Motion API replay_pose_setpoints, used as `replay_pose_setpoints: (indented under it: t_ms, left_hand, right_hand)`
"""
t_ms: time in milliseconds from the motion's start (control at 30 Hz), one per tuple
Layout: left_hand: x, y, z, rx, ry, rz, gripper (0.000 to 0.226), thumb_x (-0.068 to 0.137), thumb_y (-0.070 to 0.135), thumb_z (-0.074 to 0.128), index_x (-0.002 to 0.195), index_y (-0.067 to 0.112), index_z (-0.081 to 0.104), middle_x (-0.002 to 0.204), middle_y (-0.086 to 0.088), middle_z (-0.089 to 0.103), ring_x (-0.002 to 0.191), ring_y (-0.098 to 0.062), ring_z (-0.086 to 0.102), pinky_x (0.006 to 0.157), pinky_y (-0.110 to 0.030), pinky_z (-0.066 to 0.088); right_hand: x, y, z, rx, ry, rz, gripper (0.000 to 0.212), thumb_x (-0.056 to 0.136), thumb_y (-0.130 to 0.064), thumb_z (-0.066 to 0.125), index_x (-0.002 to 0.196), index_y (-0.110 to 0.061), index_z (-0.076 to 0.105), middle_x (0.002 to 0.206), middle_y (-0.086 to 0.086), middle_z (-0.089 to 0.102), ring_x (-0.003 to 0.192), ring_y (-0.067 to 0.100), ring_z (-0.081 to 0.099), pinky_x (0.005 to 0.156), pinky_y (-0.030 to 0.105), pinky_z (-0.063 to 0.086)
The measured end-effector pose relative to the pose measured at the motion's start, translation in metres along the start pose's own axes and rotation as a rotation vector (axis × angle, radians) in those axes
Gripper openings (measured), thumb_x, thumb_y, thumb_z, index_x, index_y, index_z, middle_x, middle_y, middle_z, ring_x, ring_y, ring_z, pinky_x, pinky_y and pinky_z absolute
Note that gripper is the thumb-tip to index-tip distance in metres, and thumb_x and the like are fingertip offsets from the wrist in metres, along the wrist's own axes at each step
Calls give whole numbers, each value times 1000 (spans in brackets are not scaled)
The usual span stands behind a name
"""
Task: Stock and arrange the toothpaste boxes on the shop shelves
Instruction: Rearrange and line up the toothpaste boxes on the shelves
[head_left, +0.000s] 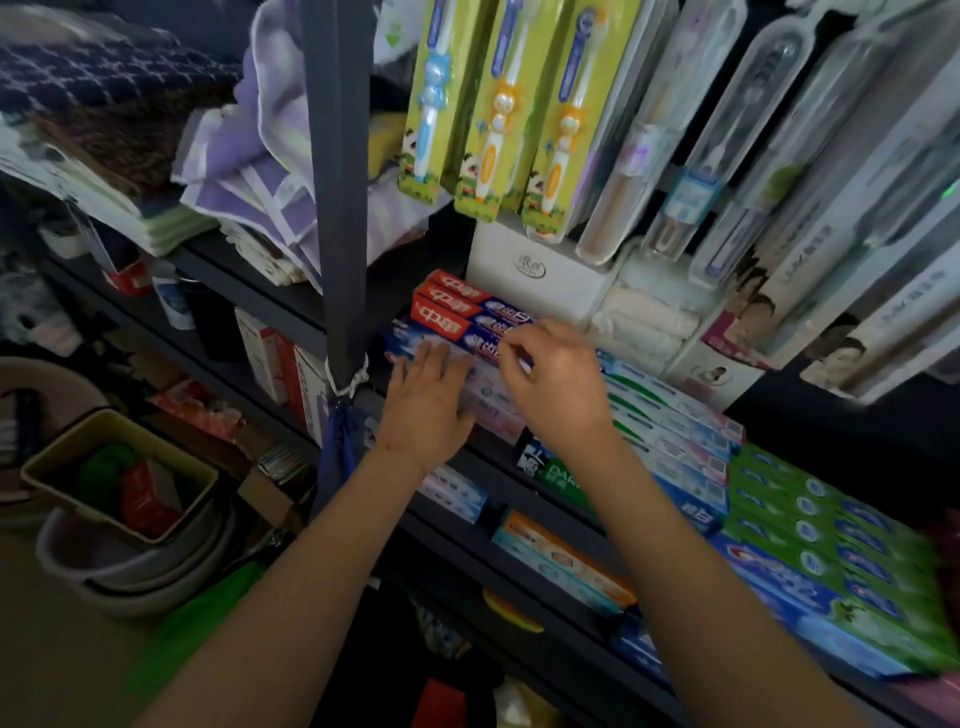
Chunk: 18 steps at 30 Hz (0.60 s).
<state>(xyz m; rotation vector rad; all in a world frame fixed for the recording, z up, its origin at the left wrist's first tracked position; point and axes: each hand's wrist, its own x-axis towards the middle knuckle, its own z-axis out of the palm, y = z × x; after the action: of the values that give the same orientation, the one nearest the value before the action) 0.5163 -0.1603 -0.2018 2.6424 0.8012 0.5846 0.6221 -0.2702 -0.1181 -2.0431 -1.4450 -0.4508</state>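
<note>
Red and blue toothpaste boxes (457, 309) lie stacked side by side at the back of the dark shelf (498, 470). In front of them lie pale pink and white boxes (491, 395). My left hand (423, 405) rests flat on the pale boxes, fingers straight. My right hand (553, 382) hovers over the same stack with its fingers curled at the edge of a red and blue box; whether it pinches the box is unclear. To the right lie rows of white-green boxes (670, 415) and green boxes (810, 514).
Toothbrush packs (504, 109) hang above the shelf. A dark upright post (337, 208) stands just left of my hands. An orange box (566, 566) lies on a lower shelf. Folded towels (244, 171) fill the upper left shelf. A beige basket (119, 478) sits in basins at the left.
</note>
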Motion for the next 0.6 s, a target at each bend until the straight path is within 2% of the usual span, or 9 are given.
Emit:
replay_pose_setpoints:
  t_ms: [67, 133, 200, 233, 333, 467, 533, 600]
  left_hand:
    - [-10, 15, -8, -35, 113, 31, 46, 88, 22, 62, 131, 9, 56, 136, -17, 52, 131, -37, 44, 104, -55, 39]
    - [-29, 41, -17, -130, 220, 45, 26, 88, 25, 58, 107, 9, 67, 103, -12, 64, 96, -31, 60, 78, -46, 51]
    - [-55, 78, -25, -299, 230, 41, 29, 92, 35, 48, 82, 15, 65, 70, -1, 59, 63, -23, 55, 53, -36, 44]
    - [-69, 101, -27, -394, 209, 42, 32, 93, 38, 46, 73, 18, 60, 60, 2, 52, 55, -19, 49, 49, -35, 37]
    - [-110, 167, -11, -537, 110, 125, 31, 94, 31, 54, 65, 22, 50, 53, 5, 40, 51, -13, 43, 49, -34, 33]
    - [-180, 246, 48, -383, -235, 244, 20, 95, 34, 57, 83, 21, 66, 63, 8, 56, 63, -14, 58, 53, -31, 41]
    - [-227, 287, 75, -344, -311, 290, 24, 92, 40, 53, 85, 23, 67, 67, 7, 60, 68, -18, 61, 56, -37, 47]
    - [-281, 337, 96, -353, -381, 293, 23, 94, 40, 53, 84, 24, 67, 67, 6, 62, 64, -14, 60, 57, -41, 49]
  right_hand:
    - [-34, -10, -20, 135, 40, 33, 20, 94, -23, 54, 88, -10, 69, 75, 2, 63, 64, 18, 56, 55, 37, 49]
    - [-71, -13, -38, 201, 52, 88, 18, 95, -22, 56, 88, -12, 69, 68, -1, 62, 56, 15, 53, 50, 36, 47]
    - [-110, -6, -54, 269, 34, 158, 16, 95, -21, 57, 90, -12, 69, 67, -4, 60, 54, 13, 52, 50, 34, 45]
    - [-132, 0, -62, 292, 29, 208, 15, 95, -20, 57, 90, -12, 69, 67, -6, 59, 54, 11, 51, 50, 32, 44]
    - [-204, 26, -95, 268, 51, 376, 14, 93, -20, 58, 89, -13, 69, 63, -4, 60, 53, 13, 53, 51, 30, 43]
    - [-327, 68, -161, 200, 13, 589, 11, 91, -19, 61, 85, -14, 68, 64, -7, 57, 55, 8, 49, 56, 29, 40]
    - [-396, 83, -203, 183, -69, 686, 11, 91, -17, 62, 81, -14, 67, 66, -5, 57, 60, 9, 50, 60, 30, 38]
    - [-468, 90, -248, 193, -135, 792, 13, 93, -19, 61, 82, -14, 67, 73, 1, 63, 68, 16, 57, 65, 33, 41]
